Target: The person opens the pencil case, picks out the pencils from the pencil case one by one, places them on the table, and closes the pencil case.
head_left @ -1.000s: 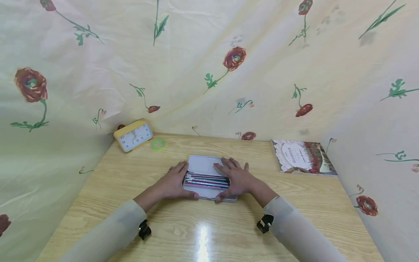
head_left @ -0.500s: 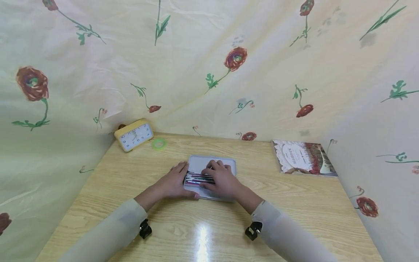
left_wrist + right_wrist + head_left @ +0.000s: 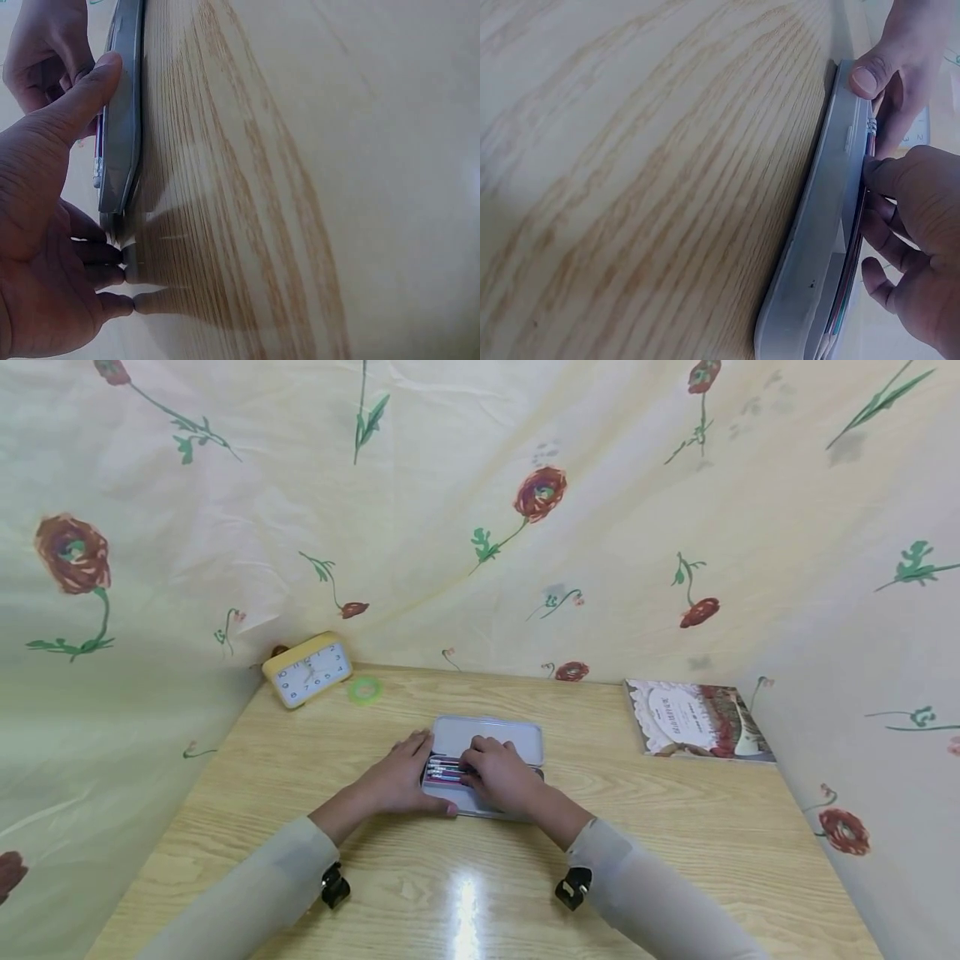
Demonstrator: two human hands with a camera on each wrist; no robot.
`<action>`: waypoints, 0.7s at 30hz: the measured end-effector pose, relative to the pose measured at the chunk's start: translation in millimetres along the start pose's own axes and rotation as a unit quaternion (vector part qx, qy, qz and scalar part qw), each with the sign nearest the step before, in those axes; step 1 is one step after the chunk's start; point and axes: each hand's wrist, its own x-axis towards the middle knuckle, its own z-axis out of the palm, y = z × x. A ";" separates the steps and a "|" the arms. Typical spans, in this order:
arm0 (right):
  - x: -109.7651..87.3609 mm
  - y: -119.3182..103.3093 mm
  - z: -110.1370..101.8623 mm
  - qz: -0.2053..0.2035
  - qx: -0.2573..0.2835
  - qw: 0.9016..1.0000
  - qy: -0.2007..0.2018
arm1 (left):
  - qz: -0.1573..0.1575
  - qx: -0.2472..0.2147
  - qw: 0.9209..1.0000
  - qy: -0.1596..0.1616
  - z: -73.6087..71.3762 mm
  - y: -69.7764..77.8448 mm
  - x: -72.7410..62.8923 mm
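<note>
A pale grey pencil case (image 3: 491,739) lies with its lid folded back on the wooden table, and several pencils (image 3: 444,768) lie side by side in it. My left hand (image 3: 393,778) rests against the case's left end, its thumb stretched over the front rim and its fingers fairly straight. In the left wrist view the case's side (image 3: 124,127) shows beneath that thumb. With curled fingers, my right hand (image 3: 504,777) pinches at the pencils near the middle of the case. The right wrist view shows its thumb and fingers on them; how many it holds is hidden.
A yellow alarm clock (image 3: 309,670) stands at the table's back left, with a green tape ring (image 3: 365,690) beside it. At the back right lies a booklet (image 3: 697,720). Flowered cloth (image 3: 450,510) hangs behind the table and along both sides.
My right hand has left the case's right end, moved left over the pencils, and curled its fingers onto them. My left hand has stayed at the left end.
</note>
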 end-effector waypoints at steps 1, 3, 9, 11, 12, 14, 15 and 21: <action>0.0 0.1 0.1 -0.002 -0.001 1.000 0.001 | 0.001 0.004 1.000 0.001 -0.1 0.4 0.0; 0.0 0.5 0.4 -0.008 -0.006 1.000 0.006 | 0.002 0.013 1.000 0.004 -0.2 0.8 -0.1; 0.6 -2.8 -0.6 -0.017 -0.019 1.000 0.018 | 0.000 0.017 1.000 0.007 -1.7 2.9 -2.2; 1.1 -3.0 -0.2 -0.012 -0.020 1.000 0.015 | 0.001 0.017 1.000 0.006 -2.1 3.5 -2.5; 1.2 -2.7 0.3 -0.010 -0.020 1.000 0.013 | 0.000 0.017 1.000 0.006 -2.1 3.5 -2.3; 1.2 -2.4 0.5 -0.008 -0.018 1.000 0.011 | 0.002 0.019 1.000 0.005 -2.2 3.6 -2.0; 1.4 -2.2 0.5 -0.007 -0.018 1.000 0.009 | 0.002 0.021 1.000 0.004 -2.3 3.7 -1.9; 2.2 -1.7 0.5 -0.015 -0.022 1.000 0.009 | 0.001 0.025 1.000 0.001 -3.8 5.0 -3.1</action>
